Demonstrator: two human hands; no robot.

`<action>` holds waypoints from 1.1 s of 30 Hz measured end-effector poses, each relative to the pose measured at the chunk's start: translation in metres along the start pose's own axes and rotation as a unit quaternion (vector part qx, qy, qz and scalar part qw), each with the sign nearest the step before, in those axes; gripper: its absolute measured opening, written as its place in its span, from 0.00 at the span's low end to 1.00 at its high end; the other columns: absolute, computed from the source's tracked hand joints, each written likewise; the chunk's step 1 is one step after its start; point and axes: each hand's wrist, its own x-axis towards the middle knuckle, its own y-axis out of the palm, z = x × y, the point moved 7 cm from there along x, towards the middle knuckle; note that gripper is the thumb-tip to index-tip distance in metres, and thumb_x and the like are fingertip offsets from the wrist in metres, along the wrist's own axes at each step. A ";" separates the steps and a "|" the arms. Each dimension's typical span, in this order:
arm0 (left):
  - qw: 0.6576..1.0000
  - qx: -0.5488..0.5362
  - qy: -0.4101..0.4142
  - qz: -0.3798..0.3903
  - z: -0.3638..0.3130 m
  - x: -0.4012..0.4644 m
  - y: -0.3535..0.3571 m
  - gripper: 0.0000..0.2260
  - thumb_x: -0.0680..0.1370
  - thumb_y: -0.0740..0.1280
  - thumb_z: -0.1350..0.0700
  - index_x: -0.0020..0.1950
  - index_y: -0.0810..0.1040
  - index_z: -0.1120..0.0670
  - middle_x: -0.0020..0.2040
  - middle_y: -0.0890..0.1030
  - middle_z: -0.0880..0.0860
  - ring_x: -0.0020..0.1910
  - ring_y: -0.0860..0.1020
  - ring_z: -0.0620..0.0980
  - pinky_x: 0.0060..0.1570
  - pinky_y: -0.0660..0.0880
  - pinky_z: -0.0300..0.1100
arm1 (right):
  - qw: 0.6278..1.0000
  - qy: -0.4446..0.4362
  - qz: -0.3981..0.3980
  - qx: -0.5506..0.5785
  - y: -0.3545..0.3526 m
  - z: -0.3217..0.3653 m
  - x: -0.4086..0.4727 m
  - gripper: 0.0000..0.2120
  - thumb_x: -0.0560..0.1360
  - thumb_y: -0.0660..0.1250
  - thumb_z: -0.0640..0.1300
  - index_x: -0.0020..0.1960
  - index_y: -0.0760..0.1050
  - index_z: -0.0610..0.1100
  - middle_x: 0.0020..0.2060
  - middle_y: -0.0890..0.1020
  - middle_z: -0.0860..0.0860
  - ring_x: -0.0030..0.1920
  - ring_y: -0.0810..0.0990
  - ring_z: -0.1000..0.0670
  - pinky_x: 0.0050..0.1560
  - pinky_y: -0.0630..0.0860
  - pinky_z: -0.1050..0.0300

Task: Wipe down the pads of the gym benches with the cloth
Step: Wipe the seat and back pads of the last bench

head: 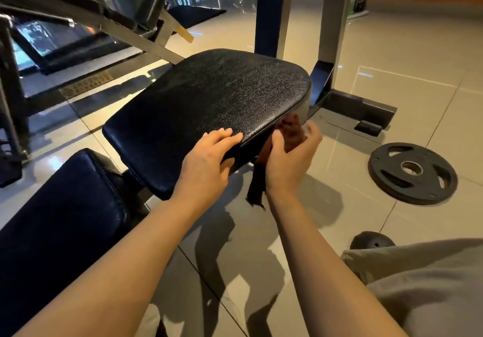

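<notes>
Shiny floor tiles (392, 96) filled the gym, with a round weight plate (412, 172) lying flat on them. Over the floor stood a bench with a black seat pad (209, 101), and a second pad (60, 219) sat just beside it, lower and closer.

The left hand (206, 164) rested on the near edge of the seat pad, with straight fingers on top and the thumb under the rim. The right hand (290, 159) held the dark red cloth (292, 130) with its fingers curled round it. It pressed the cloth against the side edge of the seat pad, and one end of the cloth hung down toward the floor.

It looked like the side of this pad was being wiped. I could not tell if the top was clean yet. The second pad and other benches probably still needed wiping.
</notes>
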 end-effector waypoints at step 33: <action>0.999 0.009 -0.027 -0.038 -0.001 -0.002 0.003 0.22 0.75 0.68 0.67 0.68 0.75 0.52 0.66 0.75 0.52 0.69 0.70 0.50 0.70 0.66 0.53 | 0.992 0.013 0.079 -0.102 -0.003 -0.050 0.003 0.22 0.66 0.64 0.26 0.59 0.77 0.37 0.53 0.80 0.42 0.56 0.77 0.42 0.54 0.67 0.64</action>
